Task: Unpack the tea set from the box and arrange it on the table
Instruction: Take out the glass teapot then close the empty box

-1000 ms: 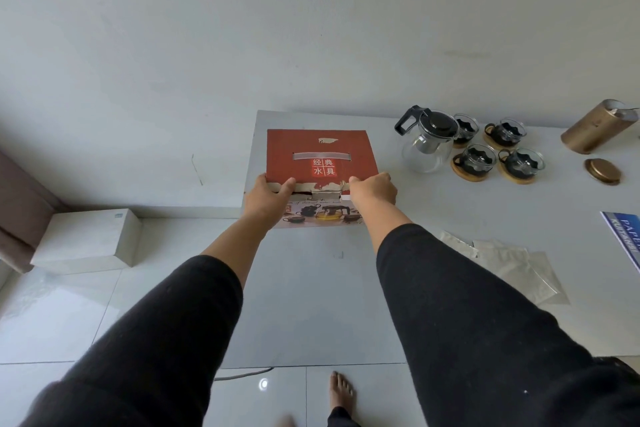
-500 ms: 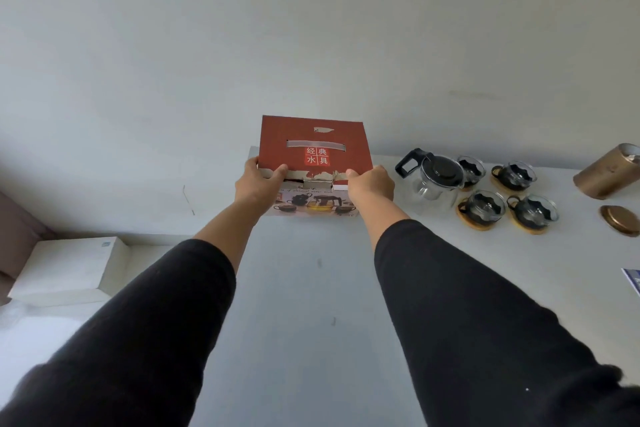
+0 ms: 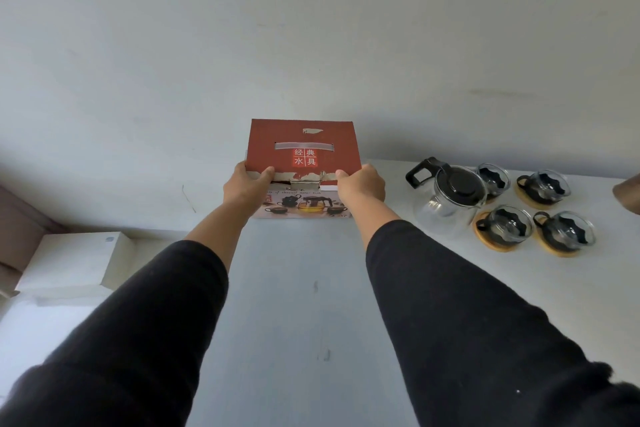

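Observation:
A red tea-set box [image 3: 304, 146] with white characters on its lid stands at the far left corner of the white table [image 3: 311, 305], against the wall. My left hand [image 3: 244, 187] grips its near left edge and my right hand [image 3: 362, 184] grips its near right edge. To the right stands a glass teapot [image 3: 448, 203] with a black lid and handle. Beside it are several glass cups [image 3: 505, 225] with black holders, some on round wooden coasters.
A brown canister edge [image 3: 628, 192] shows at the right border of the frame. A white box [image 3: 76, 260] sits on the floor left of the table, next to a brown cushion [image 3: 17, 229]. The wall rises right behind the table.
Both hands have carried the box away from me to the back of the table by the wall. The view has tilted up, so the floor and the papers have dropped out of sight.

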The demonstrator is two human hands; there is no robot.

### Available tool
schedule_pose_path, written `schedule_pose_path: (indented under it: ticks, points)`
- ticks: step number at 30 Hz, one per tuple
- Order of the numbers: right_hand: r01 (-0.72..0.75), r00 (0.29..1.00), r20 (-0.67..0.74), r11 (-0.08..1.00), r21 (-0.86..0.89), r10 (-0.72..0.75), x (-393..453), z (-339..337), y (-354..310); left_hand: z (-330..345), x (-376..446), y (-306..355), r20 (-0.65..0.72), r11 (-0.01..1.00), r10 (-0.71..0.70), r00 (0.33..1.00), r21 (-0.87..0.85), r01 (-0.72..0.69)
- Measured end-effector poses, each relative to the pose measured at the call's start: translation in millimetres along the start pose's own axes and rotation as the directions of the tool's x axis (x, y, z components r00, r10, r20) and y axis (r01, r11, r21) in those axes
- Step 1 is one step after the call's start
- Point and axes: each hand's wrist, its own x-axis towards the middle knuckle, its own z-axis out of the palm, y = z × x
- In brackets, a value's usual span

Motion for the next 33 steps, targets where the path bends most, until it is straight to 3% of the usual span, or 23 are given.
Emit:
schedule_pose_path:
  ticks: [15, 25, 33]
  points:
    - [0.013, 1.000, 0.000, 1.000, -0.028, -0.013, 0, 3, 8, 2, 5, -8, 0.000, 0.999, 0.039, 0.999, 0.006, -0.039]
    - [0.042, 0.997, -0.067, 0.999, 0.009, -0.042, -32, -32, 3, -8, -43, 11, -0.292, 0.992, 0.070, 0.954, -0.083, -0.098]
    - [0.016, 0.989, -0.146, 0.998, 0.059, -0.007, -102, -88, 53, 14, -132, 16, -0.149, 0.986, 0.143, 0.978, -0.069, -0.155]
